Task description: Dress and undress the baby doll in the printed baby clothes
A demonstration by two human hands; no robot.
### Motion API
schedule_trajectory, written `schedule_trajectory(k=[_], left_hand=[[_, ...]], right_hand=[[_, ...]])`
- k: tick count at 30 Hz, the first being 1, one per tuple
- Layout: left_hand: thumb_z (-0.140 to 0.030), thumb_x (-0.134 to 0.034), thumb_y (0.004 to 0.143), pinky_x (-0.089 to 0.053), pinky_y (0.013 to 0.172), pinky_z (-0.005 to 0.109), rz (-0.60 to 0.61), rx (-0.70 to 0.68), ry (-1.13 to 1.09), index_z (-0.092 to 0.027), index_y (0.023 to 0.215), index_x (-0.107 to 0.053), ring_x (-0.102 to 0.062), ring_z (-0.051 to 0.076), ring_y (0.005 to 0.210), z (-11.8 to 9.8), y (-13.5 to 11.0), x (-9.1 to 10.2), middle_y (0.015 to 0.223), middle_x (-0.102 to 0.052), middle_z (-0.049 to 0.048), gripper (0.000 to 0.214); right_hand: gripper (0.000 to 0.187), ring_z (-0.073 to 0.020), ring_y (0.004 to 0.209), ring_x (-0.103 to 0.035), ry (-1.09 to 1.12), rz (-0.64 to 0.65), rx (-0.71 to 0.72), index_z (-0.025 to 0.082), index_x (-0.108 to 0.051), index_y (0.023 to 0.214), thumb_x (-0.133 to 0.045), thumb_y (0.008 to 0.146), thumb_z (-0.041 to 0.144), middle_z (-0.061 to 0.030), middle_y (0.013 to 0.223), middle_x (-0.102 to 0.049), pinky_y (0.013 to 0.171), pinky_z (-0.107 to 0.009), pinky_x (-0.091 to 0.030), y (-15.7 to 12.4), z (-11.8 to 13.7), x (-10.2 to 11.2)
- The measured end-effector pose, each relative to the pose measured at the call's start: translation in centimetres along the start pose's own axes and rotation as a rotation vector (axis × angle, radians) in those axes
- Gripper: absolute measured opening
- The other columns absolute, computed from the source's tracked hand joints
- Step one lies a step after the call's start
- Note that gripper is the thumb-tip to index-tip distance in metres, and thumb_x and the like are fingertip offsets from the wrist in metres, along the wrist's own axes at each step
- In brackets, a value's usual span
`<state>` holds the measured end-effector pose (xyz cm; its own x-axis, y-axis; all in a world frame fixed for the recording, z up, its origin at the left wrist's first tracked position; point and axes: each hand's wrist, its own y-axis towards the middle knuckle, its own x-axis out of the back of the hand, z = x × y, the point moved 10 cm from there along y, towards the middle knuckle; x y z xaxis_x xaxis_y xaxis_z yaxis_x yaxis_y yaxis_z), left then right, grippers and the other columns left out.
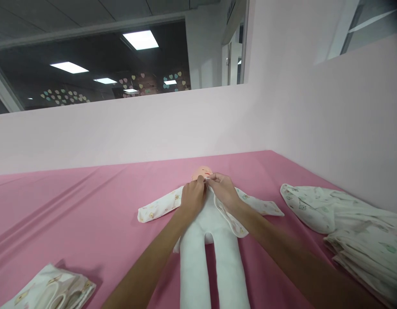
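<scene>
A white cloth doll (pixel 195 262) lies on its back, legs toward me and its head (pixel 201 172) farthest away. It wears a patterned baby shirt (pixel 159 209), sleeves stretched out to both sides. The front is open, and one panel is folded back on the right over the doll's side. At the neck, my left hand (pixel 193 198) pinches the shirt's collar edge. Right beside it, my right hand (pixel 223 191) has thumb and finger closed on the collar edge too. The exact bit of cloth between the fingertips is mostly hidden by my hands.
A pink sheet (pixel 114 223) covers the surface, which meets a white wall (pixel 127 133) behind and at right. Folded patterned baby clothes (pixel 53 289) lie at lower left. On the right are a spread patterned garment (pixel 314 208) and a folded pile (pixel 375 257).
</scene>
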<state>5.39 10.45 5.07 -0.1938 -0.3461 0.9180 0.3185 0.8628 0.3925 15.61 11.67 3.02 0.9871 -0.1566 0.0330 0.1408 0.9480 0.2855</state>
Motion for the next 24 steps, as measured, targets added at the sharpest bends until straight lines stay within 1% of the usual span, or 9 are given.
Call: schedule_trajectory(k=[4,6,8,11,13,15,17,20,24], left_hand=[[-0.02,-0.041,0.09,-0.034,0.06,0.03,-0.035,0.051,-0.038,-0.015,0.103,-0.05,-0.063,0.027,0.078,0.5,-0.1,-0.3,0.088,-0.068,0.0116,0.017],[-0.019,-0.041,0.088,-0.035,0.061,0.03,-0.077,0.07,-0.147,-0.016,0.101,-0.052,-0.063,0.025,0.079,1.0,0.1,0.0,0.088,-0.068,0.0102,0.017],[-0.018,-0.043,0.086,-0.036,0.063,0.029,-0.084,0.097,-0.317,-0.018,0.095,-0.055,-0.061,0.023,0.079,1.8,0.4,-0.1,0.088,-0.068,0.0077,0.015],[-0.02,-0.049,0.081,-0.037,0.06,0.025,0.032,0.142,-0.65,-0.018,0.084,-0.057,-0.058,0.017,0.074,2.8,0.8,-1.1,0.083,-0.066,0.0042,0.009],[-0.021,-0.053,0.077,-0.035,0.056,0.022,0.151,0.186,-0.891,-0.017,0.082,-0.058,-0.054,0.013,0.066,3.1,0.9,-2.0,0.075,-0.063,0.0011,0.008],[-0.021,-0.055,0.074,-0.032,0.051,0.021,0.239,0.247,-1.059,-0.016,0.078,-0.058,-0.047,0.009,0.057,3.3,0.7,-2.6,0.066,-0.057,-0.0019,0.007],[-0.024,-0.054,0.074,-0.029,0.048,0.021,0.28,0.3,-1.126,-0.016,0.073,-0.056,-0.042,0.008,0.052,3.6,0.5,-2.9,0.061,-0.054,-0.0025,0.008],[-0.029,-0.05,0.076,-0.025,0.046,0.022,0.265,0.331,-1.132,-0.016,0.064,-0.052,-0.038,0.008,0.049,3.9,0.5,-2.9,0.059,-0.051,-0.0017,0.017],[-0.028,-0.051,0.076,-0.022,0.046,0.023,0.224,0.323,-1.13,-0.018,0.057,-0.044,-0.029,0.007,0.046,3.9,0.7,-3.0,0.051,-0.039,-0.0053,0.022]], right_hand=[[0.018,-0.0178,0.079,-0.061,-0.096,0.035,0.02,0.017,-0.067,0.077,-0.052,0.073,0.028,-0.0032,0.08,-0.069,0.072,-0.028,-0.044,-0.4,0.5,-0.4],[0.02,-0.0174,0.079,-0.062,-0.164,0.057,0.032,0.018,-0.068,0.076,-0.049,0.073,0.024,-0.0026,0.081,-0.07,0.074,-0.028,-0.044,-0.5,0.8,-0.7],[0.022,-0.0172,0.079,-0.061,-0.225,0.071,0.047,0.018,-0.067,0.071,-0.046,0.073,0.021,-0.0018,0.078,-0.069,0.074,-0.028,-0.044,-0.7,1.0,-0.9],[0.023,-0.0182,0.078,-0.06,-0.265,0.076,0.064,0.018,-0.065,0.062,-0.045,0.073,0.02,-0.0012,0.068,-0.066,0.073,-0.028,-0.043,-0.8,1.1,-1.0],[0.024,-0.0187,0.077,-0.059,-0.277,0.077,0.071,0.019,-0.066,0.061,-0.045,0.073,0.021,-0.0008,0.065,-0.064,0.073,-0.029,-0.043,-0.9,1.2,-1.0],[0.025,-0.0183,0.076,-0.059,-0.281,0.086,0.076,0.019,-0.067,0.062,-0.044,0.073,0.021,-0.0004,0.064,-0.064,0.071,-0.028,-0.043,-1.1,1.4,-1.1],[0.027,-0.0171,0.071,-0.058,-0.29,0.112,0.095,0.02,-0.068,0.065,-0.042,0.074,0.02,0.0004,0.067,-0.065,0.067,-0.027,-0.042,-1.5,1.8,-1.3],[0.03,-0.0151,0.064,-0.055,-0.316,0.15,0.113,0.019,-0.068,0.069,-0.039,0.073,0.019,0.0012,0.069,-0.066,0.061,-0.026,-0.039,-1.9,2.2,-1.6],[0.029,-0.0148,0.064,-0.056,-0.238,0.102,0.024,0.019,-0.07,0.081,-0.043,0.072,0.02,-0.0008,0.079,-0.069,0.057,-0.026,-0.039,-1.6,1.1,-1.2]])
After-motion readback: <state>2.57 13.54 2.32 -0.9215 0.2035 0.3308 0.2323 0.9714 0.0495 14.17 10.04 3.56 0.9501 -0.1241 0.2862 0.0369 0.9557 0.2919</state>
